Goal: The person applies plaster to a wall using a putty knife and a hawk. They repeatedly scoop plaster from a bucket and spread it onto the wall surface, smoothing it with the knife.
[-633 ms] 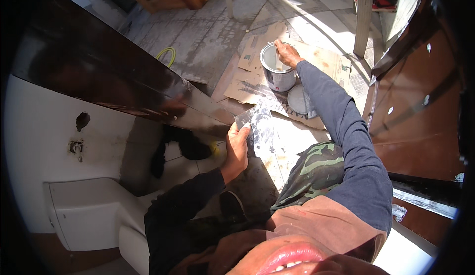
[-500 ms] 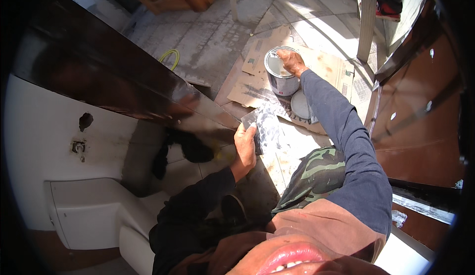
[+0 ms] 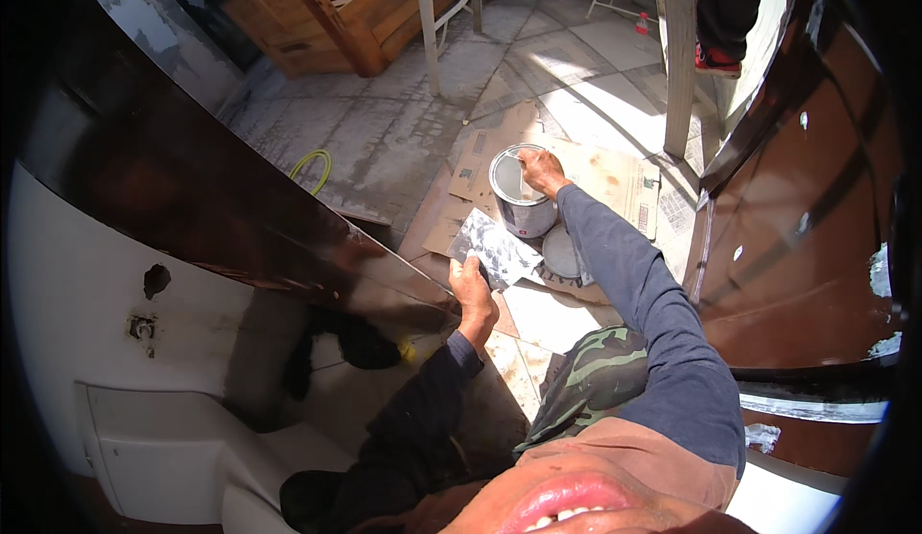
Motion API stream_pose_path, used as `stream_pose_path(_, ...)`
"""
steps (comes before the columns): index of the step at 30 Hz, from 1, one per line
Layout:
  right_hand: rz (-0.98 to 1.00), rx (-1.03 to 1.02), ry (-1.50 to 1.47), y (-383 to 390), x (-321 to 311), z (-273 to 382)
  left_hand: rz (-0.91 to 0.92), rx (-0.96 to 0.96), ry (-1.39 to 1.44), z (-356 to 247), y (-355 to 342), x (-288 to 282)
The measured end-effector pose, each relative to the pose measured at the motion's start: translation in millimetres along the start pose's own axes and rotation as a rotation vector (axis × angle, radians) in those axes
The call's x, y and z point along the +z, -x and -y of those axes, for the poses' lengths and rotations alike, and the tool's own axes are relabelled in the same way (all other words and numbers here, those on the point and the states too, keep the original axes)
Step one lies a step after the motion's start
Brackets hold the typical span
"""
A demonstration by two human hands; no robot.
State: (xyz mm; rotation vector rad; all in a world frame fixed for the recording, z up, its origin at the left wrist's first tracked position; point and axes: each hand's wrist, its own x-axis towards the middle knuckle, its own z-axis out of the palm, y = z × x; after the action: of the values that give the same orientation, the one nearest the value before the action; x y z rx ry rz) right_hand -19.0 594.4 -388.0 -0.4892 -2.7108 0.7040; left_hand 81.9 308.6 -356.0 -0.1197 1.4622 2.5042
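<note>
My left hand point(image 3: 474, 296) grips one edge of a flat rectangular plate point(image 3: 497, 249), thumb on top. White and grey paste smears cover the plate, which is held tilted beside a paint can point(image 3: 530, 217). My right hand point(image 3: 544, 172) is closed at the can's open mouth, fingers just inside the rim. A narrow pale strip shows below those fingers, but I cannot make out what tool it belongs to. Whitish material coats the can's inside. Partly under my right forearm, a round grey lid point(image 3: 561, 252) lies against the can's foot.
Flattened cardboard point(image 3: 615, 183) lies under the can. A dark brown door frame point(image 3: 221, 164) runs along the left, and a brown door panel point(image 3: 802, 236) stands at right. A white toilet point(image 3: 154, 448) is at lower left. Beyond are a wooden post point(image 3: 678, 63), a yellow hose point(image 3: 312, 167) and another person's shoe point(image 3: 715, 61).
My left hand has raised and turned the plate, so its smeared face now shows beside the can. My right hand stays at the can's mouth. The whole view has shifted slightly.
</note>
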Motion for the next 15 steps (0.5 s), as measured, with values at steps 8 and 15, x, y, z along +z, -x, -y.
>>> stream_pose_path(8, -0.025, 0.219, -0.045, -7, -13, -5, -0.068, 0.034, -0.053, -4, -48, 14)
stream_pose_path(15, -0.256, 0.116, -0.171, 2, -101, 14, -0.139, 0.094, -0.223, 4, -88, 29)
